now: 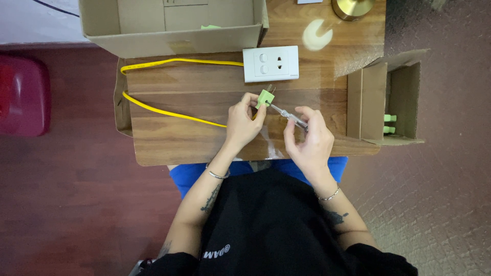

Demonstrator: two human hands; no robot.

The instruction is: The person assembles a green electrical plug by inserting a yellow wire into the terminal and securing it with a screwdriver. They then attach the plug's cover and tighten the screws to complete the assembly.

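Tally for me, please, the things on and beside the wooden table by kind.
Cardboard boxes: 2
Green plugs: 3, one in left hand, two in right box
Yellow cable: 1
White socket plate: 1
Screwdriver: 1
Total: 8

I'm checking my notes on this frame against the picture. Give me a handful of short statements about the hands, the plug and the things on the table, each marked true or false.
1. The left hand holds a green plug. True.
2. The right hand holds a hammer. False: it holds a slim clear-handled screwdriver, its tip at the plug.
3. A yellow cable lies on the wooden table. True.
4. The white socket plate lies inside the cardboard box. False: it lies on the table, beside that box.
5. The open box on the right holds red parts. False: the parts in it are green.
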